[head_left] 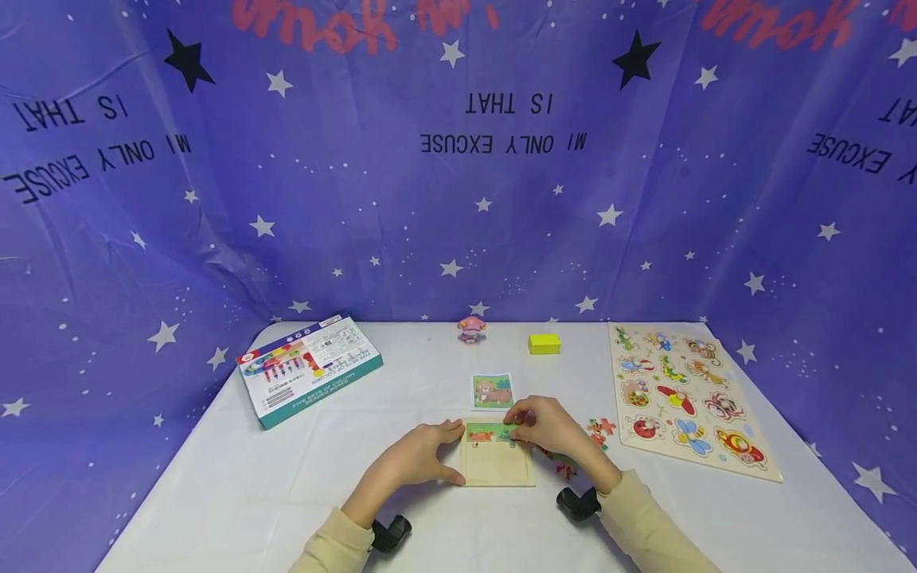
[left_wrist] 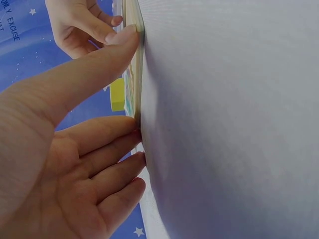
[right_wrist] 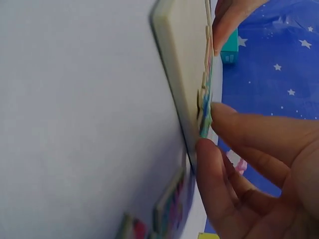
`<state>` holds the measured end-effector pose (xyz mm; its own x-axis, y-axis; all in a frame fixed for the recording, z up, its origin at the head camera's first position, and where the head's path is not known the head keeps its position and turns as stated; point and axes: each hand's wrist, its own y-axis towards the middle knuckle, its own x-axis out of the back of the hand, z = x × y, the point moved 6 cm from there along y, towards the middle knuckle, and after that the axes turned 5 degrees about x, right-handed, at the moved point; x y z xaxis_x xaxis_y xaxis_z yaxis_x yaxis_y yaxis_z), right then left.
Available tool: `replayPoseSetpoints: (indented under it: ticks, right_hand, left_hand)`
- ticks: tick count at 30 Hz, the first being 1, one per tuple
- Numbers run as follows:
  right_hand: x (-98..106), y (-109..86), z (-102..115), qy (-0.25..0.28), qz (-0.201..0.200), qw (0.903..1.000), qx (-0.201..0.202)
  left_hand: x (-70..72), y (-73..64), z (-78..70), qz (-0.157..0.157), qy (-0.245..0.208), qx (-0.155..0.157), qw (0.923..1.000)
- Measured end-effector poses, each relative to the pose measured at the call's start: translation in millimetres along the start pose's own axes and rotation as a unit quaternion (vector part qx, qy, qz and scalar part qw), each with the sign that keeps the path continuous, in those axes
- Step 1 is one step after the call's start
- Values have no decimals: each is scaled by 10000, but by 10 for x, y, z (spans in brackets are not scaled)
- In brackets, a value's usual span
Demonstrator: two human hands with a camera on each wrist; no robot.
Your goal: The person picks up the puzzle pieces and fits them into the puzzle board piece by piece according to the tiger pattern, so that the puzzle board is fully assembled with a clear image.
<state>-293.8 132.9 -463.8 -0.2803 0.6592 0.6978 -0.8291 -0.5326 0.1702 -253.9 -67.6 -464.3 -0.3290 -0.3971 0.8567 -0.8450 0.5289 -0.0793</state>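
A shallow wooden puzzle tray (head_left: 497, 468) lies on the white table in front of me, with joined green and orange jigsaw pieces (head_left: 480, 434) along its far side. My left hand (head_left: 415, 458) rests at the tray's left edge. In the left wrist view its thumb and fingertips touch that edge, fingers nearly straight. At the tray's far right corner my right hand (head_left: 548, 426) pinches a green-and-blue jigsaw piece (right_wrist: 205, 117) between thumb and finger. That piece sits slightly raised in the right wrist view. Just beyond the tray lies a square picture card (head_left: 493, 391) showing an animal.
Loose red jigsaw pieces (head_left: 600, 430) lie to the right, partly hidden by my right arm. Farther right is an insect puzzle board (head_left: 680, 434). A boxed toy (head_left: 311, 370) lies at back left; a pink figurine (head_left: 470, 329) and yellow block (head_left: 544, 344) stand at the back.
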Motion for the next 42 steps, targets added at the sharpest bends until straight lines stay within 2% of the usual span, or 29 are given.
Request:
replayPoseSetpoints:
  ticks: [6, 14, 26, 33, 42]
  right_hand:
    - [37, -6, 47, -356, 372, 9972, 551]
    - [44, -8, 55, -436, 717, 9938, 730]
    - [48, 21, 33, -336, 804, 9924, 871]
    - [78, 21, 57, -469, 731, 9907, 1046]
    - [70, 50, 78, -531, 624, 9936, 780]
  left_hand:
    - [-20, 3, 1, 34, -40, -4, 10000]
    - [-14, -5, -5, 23, -28, 10, 10000]
    - [1, -14, -26, -60, 99, 34, 9999]
    - [7, -17, -32, -53, 100, 14, 9999]
    - [12, -9, -30, -10, 75, 65, 10000]
